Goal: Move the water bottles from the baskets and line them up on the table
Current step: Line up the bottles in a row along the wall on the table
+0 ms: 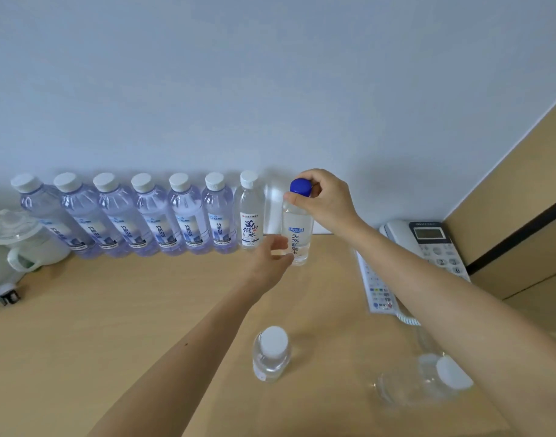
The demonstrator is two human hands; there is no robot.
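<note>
A row of several white-capped water bottles (150, 216) stands along the wall on the wooden table (112, 310). At its right end stands a clear bottle with a white label (250, 212). Just right of it, my right hand (327, 200) grips the blue cap of a clear blue-capped bottle (297, 228), held upright at the table surface. My left hand (272, 263) is against the lower part of that bottle, fingers loosely around it. Nearer to me a small white-capped bottle (272, 353) stands upright, and another white-capped bottle (428, 378) stands at the lower right under my right forearm.
A white kettle (21, 241) sits at the left end of the row, with a plug (8, 298) beside it. A desk phone (428, 241) and a white remote control (377, 285) lie at the right. A wooden panel (522, 200) rises at the right edge.
</note>
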